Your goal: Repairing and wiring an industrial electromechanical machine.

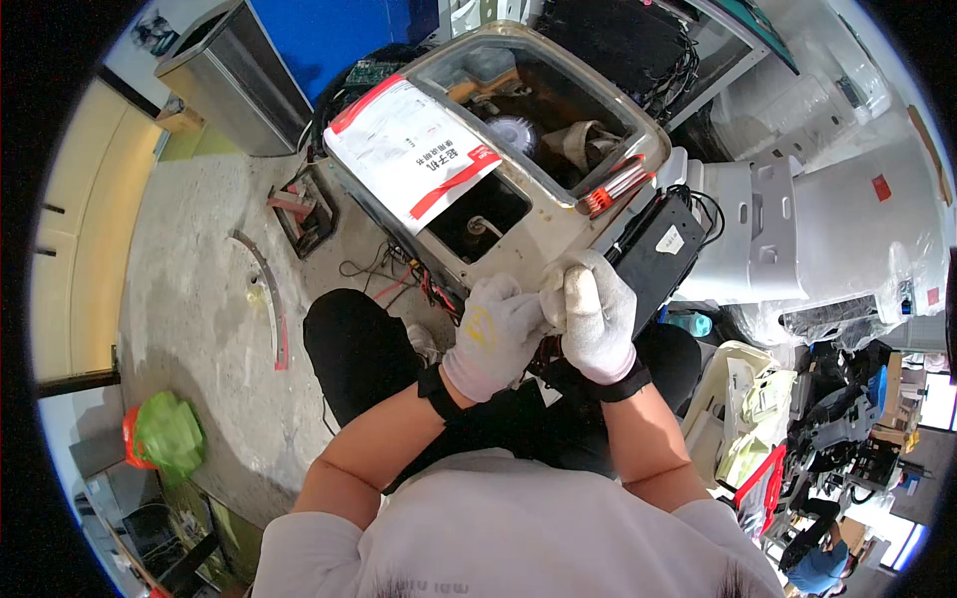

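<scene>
My left hand [491, 337] and my right hand [598, 317], both in white work gloves, meet above my lap. The fingers of both are closed and touch each other; what lies between them, if anything, is hidden. Just beyond them stands a worn beige machine housing [513, 257] with a large clear window and a dark opening. On its left side lies a white and red printed sheet [399, 149]. Several red-handled screwdrivers [616, 187] rest at its right edge. A flat black box [656, 257] with a cable is right of my right hand.
On the floor at left lie a curved strip [267, 289] and a black tray [307, 211]. A metal bin [234, 85] stands far left, a green bag [167, 437] near left. White plastic panels [763, 234] fill the right. A person [819, 568] is at far lower right.
</scene>
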`<state>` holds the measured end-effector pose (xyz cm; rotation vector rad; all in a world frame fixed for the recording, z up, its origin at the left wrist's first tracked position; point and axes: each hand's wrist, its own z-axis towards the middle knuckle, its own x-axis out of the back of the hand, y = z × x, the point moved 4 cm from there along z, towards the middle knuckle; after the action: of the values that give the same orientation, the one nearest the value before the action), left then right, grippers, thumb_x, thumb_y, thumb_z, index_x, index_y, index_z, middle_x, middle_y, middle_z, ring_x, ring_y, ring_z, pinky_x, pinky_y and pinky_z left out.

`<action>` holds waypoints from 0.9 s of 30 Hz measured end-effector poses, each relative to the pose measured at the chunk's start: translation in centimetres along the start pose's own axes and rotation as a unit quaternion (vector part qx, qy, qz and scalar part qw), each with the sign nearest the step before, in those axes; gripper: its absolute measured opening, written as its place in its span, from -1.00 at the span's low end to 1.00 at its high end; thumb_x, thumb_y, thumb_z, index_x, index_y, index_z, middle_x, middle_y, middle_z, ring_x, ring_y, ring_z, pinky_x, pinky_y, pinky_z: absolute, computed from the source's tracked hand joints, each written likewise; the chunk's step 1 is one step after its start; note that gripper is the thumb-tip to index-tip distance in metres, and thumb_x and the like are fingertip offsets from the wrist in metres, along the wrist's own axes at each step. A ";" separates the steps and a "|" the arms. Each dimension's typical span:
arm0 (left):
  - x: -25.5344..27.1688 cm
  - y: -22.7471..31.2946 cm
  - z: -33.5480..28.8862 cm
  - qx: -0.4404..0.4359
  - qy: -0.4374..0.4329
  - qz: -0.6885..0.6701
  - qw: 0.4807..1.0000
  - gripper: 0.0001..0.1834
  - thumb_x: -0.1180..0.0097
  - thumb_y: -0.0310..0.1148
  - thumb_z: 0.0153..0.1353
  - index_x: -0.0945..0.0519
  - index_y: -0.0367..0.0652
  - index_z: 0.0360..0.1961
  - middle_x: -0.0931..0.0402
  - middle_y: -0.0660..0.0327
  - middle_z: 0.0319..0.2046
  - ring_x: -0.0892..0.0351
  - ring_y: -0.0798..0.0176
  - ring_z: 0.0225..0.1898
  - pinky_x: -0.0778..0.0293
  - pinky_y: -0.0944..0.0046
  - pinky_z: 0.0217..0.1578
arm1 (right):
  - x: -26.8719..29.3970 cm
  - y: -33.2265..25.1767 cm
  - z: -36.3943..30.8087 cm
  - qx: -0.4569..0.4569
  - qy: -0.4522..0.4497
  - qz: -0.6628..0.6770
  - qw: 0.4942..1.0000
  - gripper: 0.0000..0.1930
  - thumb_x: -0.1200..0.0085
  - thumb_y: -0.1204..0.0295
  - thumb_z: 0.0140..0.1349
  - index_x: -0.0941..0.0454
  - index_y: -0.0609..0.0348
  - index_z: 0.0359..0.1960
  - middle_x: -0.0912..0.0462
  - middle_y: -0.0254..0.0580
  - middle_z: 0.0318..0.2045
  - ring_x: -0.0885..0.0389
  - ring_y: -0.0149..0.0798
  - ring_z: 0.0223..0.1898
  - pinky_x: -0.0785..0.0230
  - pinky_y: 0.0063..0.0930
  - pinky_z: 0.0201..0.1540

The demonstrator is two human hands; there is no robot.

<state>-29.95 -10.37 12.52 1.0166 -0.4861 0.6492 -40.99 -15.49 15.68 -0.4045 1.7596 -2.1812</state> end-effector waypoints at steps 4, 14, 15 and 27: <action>-0.6 0.4 -0.3 -0.005 0.064 0.036 0.997 -0.79 -0.30 -0.44 -0.14 -0.51 -0.09 -0.46 -0.50 0.24 -0.50 -0.41 0.02 -0.34 -0.34 0.03 -0.31 | 0.4 0.3 1.1 -0.043 -0.065 0.063 0.995 -0.67 0.11 0.22 0.46 -0.44 0.28 -0.30 -0.40 -0.36 -0.62 -0.27 -0.53 -0.64 -0.13 -0.60 -0.56; -0.9 0.1 0.0 -0.004 0.087 0.037 0.996 -0.87 -0.31 -0.38 -0.08 -0.57 -0.09 -0.55 -0.56 0.22 -0.53 -0.47 0.06 -0.38 -0.37 0.07 -0.31 | 0.7 -1.2 -0.4 -0.088 -0.023 0.082 0.992 -0.79 0.06 0.31 0.44 -0.47 0.17 -0.09 -0.42 -0.41 -0.42 -0.39 -0.57 -0.47 -0.28 -0.62 -0.43; -0.9 0.0 0.1 -0.009 0.097 0.028 0.995 -0.87 -0.31 -0.38 -0.08 -0.57 -0.09 -0.55 -0.56 0.22 -0.53 -0.47 0.06 -0.38 -0.37 0.07 -0.31 | 0.4 -1.4 -0.7 -0.102 -0.026 0.079 0.991 -0.79 0.06 0.31 0.44 -0.47 0.17 -0.09 -0.42 -0.41 -0.42 -0.39 -0.57 -0.47 -0.28 -0.62 -0.43; 1.7 0.3 2.0 -0.039 -0.025 -0.062 0.997 -0.66 -0.30 -0.45 -0.04 -0.63 -0.20 -0.16 -0.60 0.09 -0.30 -0.54 0.00 -0.26 -0.44 0.07 -0.21 | 1.9 -4.0 -1.9 0.020 -0.029 -0.362 0.931 -0.81 -0.20 0.41 0.17 -0.63 0.24 -0.22 -0.62 0.02 -0.21 -0.64 0.02 -0.21 -0.50 -0.28 -0.18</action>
<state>-29.09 -11.54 14.70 0.9829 -0.4845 0.4909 -43.75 -13.74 19.21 -1.2618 1.6959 -2.6187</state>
